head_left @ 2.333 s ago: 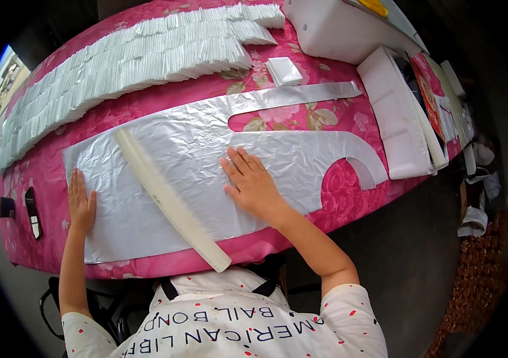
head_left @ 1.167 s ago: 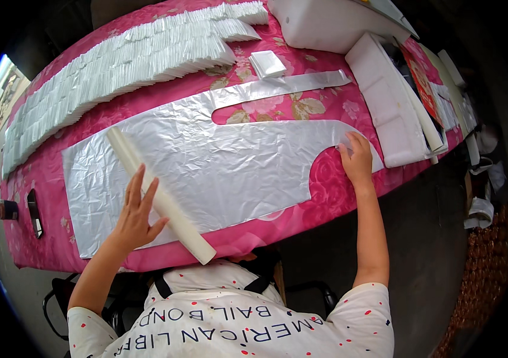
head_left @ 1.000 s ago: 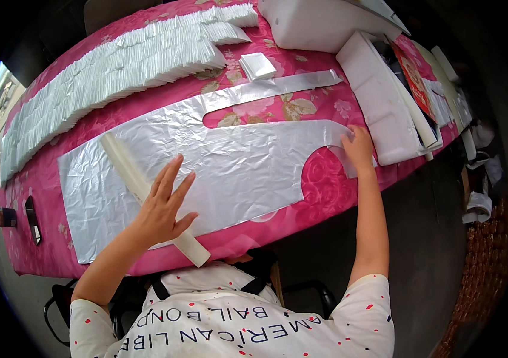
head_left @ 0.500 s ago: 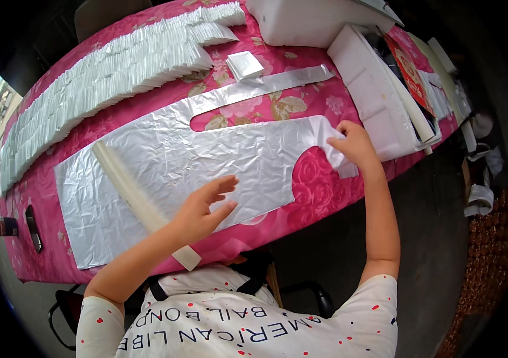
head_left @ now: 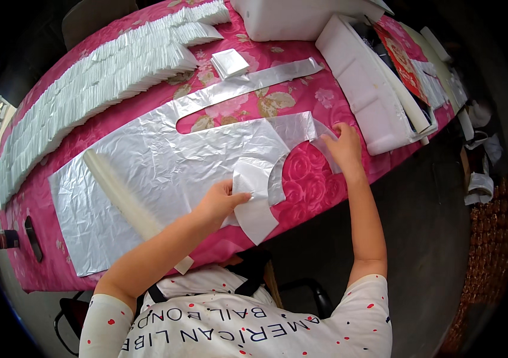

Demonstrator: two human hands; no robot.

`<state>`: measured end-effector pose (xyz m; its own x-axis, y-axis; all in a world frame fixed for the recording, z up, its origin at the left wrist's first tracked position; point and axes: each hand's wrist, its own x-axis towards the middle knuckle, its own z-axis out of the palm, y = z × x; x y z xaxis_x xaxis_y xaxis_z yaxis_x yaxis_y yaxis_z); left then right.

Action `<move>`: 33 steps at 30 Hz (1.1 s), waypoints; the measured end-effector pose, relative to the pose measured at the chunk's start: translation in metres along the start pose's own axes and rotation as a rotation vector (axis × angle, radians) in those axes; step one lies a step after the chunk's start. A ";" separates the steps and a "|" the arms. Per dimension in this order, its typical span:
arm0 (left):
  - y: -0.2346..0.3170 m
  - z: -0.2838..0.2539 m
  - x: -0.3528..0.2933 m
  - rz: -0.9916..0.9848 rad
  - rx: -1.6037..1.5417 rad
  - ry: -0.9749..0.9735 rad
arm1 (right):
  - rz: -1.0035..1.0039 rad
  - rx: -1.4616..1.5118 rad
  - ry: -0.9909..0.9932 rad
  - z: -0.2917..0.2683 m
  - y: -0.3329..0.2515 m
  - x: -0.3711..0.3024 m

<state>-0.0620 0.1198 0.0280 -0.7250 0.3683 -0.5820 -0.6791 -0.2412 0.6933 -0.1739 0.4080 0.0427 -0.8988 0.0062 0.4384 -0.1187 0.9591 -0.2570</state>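
A thin, crinkled white plastic sheet (head_left: 146, 143) with a U-shaped cut-out and strip-like ends lies spread on the table. My left hand (head_left: 218, 206) pinches a flap of its near right part, which is folded back over the sheet. Around the sheet's right end, beside the curved notch, the fingers of my right hand (head_left: 343, 149) are closed on the thin film. A long cream-coloured flat bar (head_left: 119, 191) lies slantwise across the sheet; my left forearm passes over its near end.
Rows of folded white packets (head_left: 96, 89) stand along the far left. One small folded plastic square (head_left: 230, 63) sits beyond the sheet. White foam boxes (head_left: 364, 89) occupy the far right. A dark phone (head_left: 33, 238) and a jar (head_left: 4, 239) lie at the left on the pink flowered tablecloth (head_left: 33, 271).
My left hand, open above the sheet before, has moved slightly right and now grips a flap, folded back to the left. My right hand keeps its hold on the sheet's end.
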 end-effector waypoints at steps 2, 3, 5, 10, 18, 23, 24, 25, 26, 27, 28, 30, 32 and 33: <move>-0.002 0.001 0.001 0.006 0.032 0.013 | 0.184 0.039 -0.297 -0.001 0.020 0.008; -0.002 0.002 0.001 0.008 0.048 0.021 | 0.275 0.058 -0.447 -0.001 0.026 0.012; -0.003 0.003 0.001 0.017 0.056 0.030 | 0.330 0.161 -0.582 0.001 0.025 0.019; -0.001 0.005 -0.001 0.020 0.093 0.032 | 0.281 0.289 -0.437 0.002 0.042 0.030; 0.004 0.008 -0.002 0.017 0.124 0.010 | 0.060 -0.123 -0.053 -0.001 0.055 0.023; 0.005 0.007 -0.002 0.032 0.139 -0.011 | -0.211 0.183 -0.067 -0.018 -0.017 -0.021; 0.005 0.007 -0.002 0.032 0.149 -0.014 | -0.272 0.279 -0.146 -0.023 -0.039 -0.034; 0.007 0.009 -0.002 0.035 0.156 -0.023 | -0.416 0.344 -0.226 -0.026 -0.056 -0.044; 0.010 0.013 -0.003 0.035 0.164 -0.041 | -0.447 0.426 -0.296 -0.027 -0.072 -0.057; 0.012 0.016 -0.003 0.034 0.173 -0.059 | -0.479 0.478 -0.297 -0.025 -0.083 -0.067; 0.012 0.018 -0.002 0.026 0.197 -0.054 | -0.517 0.476 -0.247 -0.019 -0.091 -0.071; 0.012 0.021 -0.002 0.009 0.243 -0.038 | -0.603 0.491 -0.168 -0.008 -0.094 -0.074; 0.017 0.028 -0.007 0.118 0.202 -0.042 | -0.700 0.526 -0.102 0.001 -0.093 -0.064; 0.019 0.030 -0.009 0.172 0.181 -0.043 | -0.618 0.573 -0.116 0.005 -0.091 -0.063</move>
<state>-0.0650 0.1388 0.0593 -0.8200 0.3742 -0.4331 -0.5118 -0.1407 0.8475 -0.1083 0.3188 0.0341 -0.6363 -0.5304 0.5601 -0.7694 0.4888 -0.4112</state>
